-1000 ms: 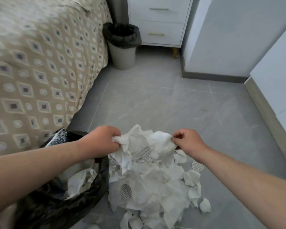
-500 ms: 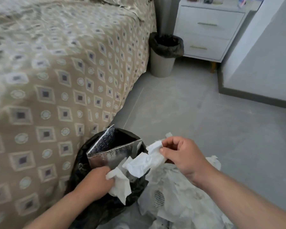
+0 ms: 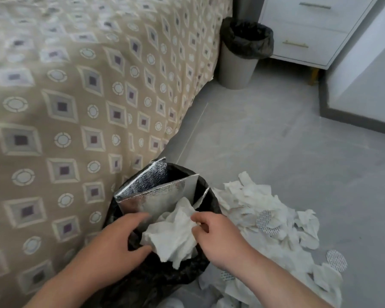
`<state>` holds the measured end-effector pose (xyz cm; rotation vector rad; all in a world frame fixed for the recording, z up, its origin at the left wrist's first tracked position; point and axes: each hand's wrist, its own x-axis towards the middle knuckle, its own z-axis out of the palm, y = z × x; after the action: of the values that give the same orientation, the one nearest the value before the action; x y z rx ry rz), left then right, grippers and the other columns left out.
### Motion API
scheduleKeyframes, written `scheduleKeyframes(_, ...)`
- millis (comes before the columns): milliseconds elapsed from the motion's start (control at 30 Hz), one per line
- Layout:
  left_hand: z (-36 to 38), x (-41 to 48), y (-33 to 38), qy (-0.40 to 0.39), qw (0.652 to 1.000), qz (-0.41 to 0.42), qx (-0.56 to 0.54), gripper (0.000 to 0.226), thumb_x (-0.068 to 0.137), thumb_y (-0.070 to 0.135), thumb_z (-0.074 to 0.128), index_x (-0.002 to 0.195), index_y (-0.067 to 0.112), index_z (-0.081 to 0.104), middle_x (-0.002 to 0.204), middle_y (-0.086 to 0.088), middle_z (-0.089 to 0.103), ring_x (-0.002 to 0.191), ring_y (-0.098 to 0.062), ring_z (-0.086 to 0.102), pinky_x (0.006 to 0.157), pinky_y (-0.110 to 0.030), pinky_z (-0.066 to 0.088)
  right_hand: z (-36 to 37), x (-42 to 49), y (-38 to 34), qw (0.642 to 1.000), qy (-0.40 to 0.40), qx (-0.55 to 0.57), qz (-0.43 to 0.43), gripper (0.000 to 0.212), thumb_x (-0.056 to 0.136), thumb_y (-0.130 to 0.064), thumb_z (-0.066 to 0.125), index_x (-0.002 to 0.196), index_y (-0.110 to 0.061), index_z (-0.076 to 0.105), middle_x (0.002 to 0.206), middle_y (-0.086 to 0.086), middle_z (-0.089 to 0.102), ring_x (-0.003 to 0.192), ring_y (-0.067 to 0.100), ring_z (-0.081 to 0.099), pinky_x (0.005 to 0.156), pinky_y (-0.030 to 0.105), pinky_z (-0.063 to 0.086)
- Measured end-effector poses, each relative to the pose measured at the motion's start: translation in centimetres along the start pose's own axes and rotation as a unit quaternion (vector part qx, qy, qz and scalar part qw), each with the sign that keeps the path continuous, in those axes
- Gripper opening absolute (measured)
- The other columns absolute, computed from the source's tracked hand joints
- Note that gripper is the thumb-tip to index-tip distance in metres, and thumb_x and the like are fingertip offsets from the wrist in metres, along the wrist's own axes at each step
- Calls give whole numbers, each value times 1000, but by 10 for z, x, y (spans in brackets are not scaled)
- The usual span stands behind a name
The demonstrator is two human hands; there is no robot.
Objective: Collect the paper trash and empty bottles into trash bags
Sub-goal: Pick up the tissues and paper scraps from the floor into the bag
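Crumpled paper wad [image 3: 173,236] sits in the trash bag [image 3: 165,278] mouth between both hands — right hand [image 3: 218,236] pinches its right edge, left hand [image 3: 118,236] fingers spread loose at its left — floor paper pile [image 3: 265,210] lies right, nearer the right hand.

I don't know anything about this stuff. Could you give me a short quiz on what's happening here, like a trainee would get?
1. True or false: the crumpled paper is held above the mouth of the black trash bag.
2. What silvery thing already stands inside the bag? A) a foil pouch B) a cooking pan C) a mirror
3. Short answer: which hand pinches the paper?

Key: 1 true. 2 A. 3 the right hand.
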<state>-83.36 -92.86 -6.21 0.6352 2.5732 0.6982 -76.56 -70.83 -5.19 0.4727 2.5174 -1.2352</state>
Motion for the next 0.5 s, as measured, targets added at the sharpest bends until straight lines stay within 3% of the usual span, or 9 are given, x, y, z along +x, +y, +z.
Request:
scheduleKeyframes(33,-1,-6,-2,30,999,1,35,63,66,59,53,125,38,50,119,35,44,112,5,46,94,-4,27,2,-1,0,999,4,-35,-21,40,97,-22,47,136,-20,51,135,-3,55,125,11,50,100,19,35)
scheduleKeyframes(100,1,-15,-7,75,992,-9,98,70,65,60,43,121,22,60,121,11,59,111,-15,57,97,-26,41,8,-4,-1,994,29,-74,-76,42,97,-21,46,139,-19,45,143,-4,42,131,12,42,105,19,31)
scheduleKeyframes(200,13,-23,-13,59,988,-63,132,77,66,62,45,121,11,61,123,-10,60,112,-31,58,93,-46,48,21,-4,-2,987,18,-115,-109,52,95,-29,50,144,-19,34,152,-1,24,140,18,29,112,24,25)
scheduleKeyframes(300,27,-26,-11,38,987,-76,139,82,66,67,44,126,13,58,131,-13,56,119,-33,54,96,-50,46,39,8,0,981,-66,-166,-71,50,94,-33,50,140,-16,38,148,8,27,136,29,31,112,33,30)
scheduleKeyframes(367,27,-24,-5,59,986,-61,144,81,69,69,42,123,11,60,126,-14,59,114,-35,56,92,-51,46,45,15,1,973,-117,-190,-50,44,94,-31,48,134,-14,42,141,11,34,131,35,38,108,42,38)
scheduleKeyframes(500,15,-13,25,165,977,24,131,85,80,75,27,111,5,64,106,-15,62,95,-38,57,85,-50,43,24,8,4,974,-66,-170,-136,38,91,-20,50,128,-11,50,127,12,44,119,36,48,98,40,46)
